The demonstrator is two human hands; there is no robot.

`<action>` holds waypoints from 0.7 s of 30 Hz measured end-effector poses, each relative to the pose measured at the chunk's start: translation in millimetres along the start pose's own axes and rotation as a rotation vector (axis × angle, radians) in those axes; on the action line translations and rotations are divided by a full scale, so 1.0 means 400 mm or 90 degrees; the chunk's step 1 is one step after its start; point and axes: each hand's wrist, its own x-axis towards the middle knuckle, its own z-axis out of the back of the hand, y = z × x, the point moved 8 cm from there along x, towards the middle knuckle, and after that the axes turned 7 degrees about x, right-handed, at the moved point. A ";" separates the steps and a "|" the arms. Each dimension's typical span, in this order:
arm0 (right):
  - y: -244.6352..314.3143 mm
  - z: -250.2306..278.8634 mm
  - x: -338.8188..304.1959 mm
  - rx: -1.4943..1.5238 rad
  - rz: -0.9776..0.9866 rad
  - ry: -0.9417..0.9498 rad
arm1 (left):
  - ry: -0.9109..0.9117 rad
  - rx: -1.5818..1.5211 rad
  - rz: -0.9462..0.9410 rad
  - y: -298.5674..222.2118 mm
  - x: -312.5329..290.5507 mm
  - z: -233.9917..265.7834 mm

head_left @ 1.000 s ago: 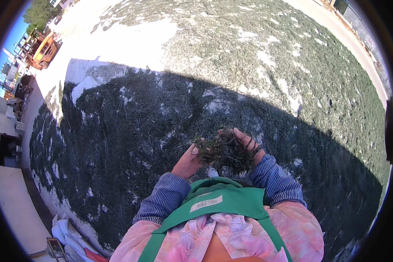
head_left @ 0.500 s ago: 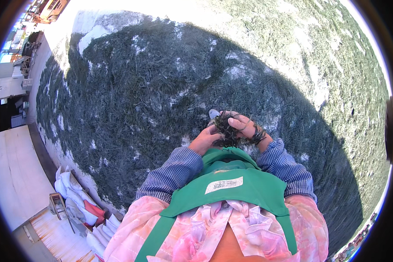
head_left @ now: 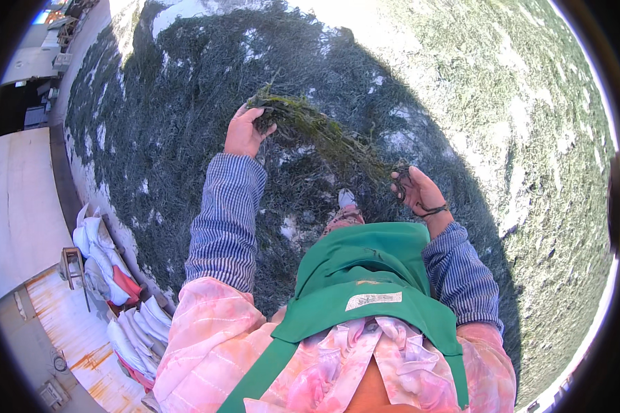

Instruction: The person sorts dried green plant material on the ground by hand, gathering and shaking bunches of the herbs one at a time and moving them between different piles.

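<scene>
A long tangle of dark green seaweed (head_left: 324,134) stretches between my two hands, above the ground. My left hand (head_left: 246,129), out ahead and to the left, is closed round its far end. Lower on the right, my right hand (head_left: 419,191) grips the other end, fingers curled, with a dark strand lying across the wrist. Beneath both hands spreads a thick layer of seaweed (head_left: 179,158) over pale ground. My shoe (head_left: 346,198) shows below the stretched tangle, just past the edge of my green apron (head_left: 365,258).
White sacks (head_left: 93,237), some with red, lie at the left beside a small wooden frame (head_left: 72,265). A large pale panel (head_left: 24,206) and a rust-stained white surface (head_left: 69,330) are further left. Sunlit seaweed (head_left: 551,172) covers the right side, past a shadow's edge.
My hands have moved apart from close together near the apron. The left went forward and left, the right slightly right, and the bunched seaweed is now drawn out between them.
</scene>
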 end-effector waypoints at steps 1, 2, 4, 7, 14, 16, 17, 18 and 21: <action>0.008 0.007 0.005 0.030 -0.026 -0.042 | 0.008 0.006 -0.036 -0.027 0.016 0.020; 0.018 0.013 0.019 0.006 -0.032 -0.032 | -0.017 -0.009 -0.046 -0.030 0.031 0.043; 0.036 0.034 0.048 -0.041 -0.046 -0.006 | -0.056 -0.024 -0.041 0.016 0.029 0.086; 0.030 0.103 0.062 -0.153 -0.173 -0.011 | -0.162 -0.065 0.018 0.185 -0.064 0.114; 0.136 0.409 -0.029 -0.114 -0.236 -0.160 | -0.412 -0.187 0.272 0.744 -0.409 0.168; 0.201 0.512 -0.058 -0.189 -0.223 -0.213 | -0.377 -0.181 0.335 0.818 -0.434 0.140; 0.215 0.561 -0.067 -0.221 -0.256 -0.227 | -0.350 -0.164 0.362 0.857 -0.422 0.137; 0.214 0.587 -0.056 -0.250 -0.291 -0.241 | -0.324 -0.144 0.388 0.895 -0.394 0.151; 0.236 0.491 0.049 -0.467 -0.370 -0.250 | -0.303 -0.082 0.420 0.882 -0.217 0.202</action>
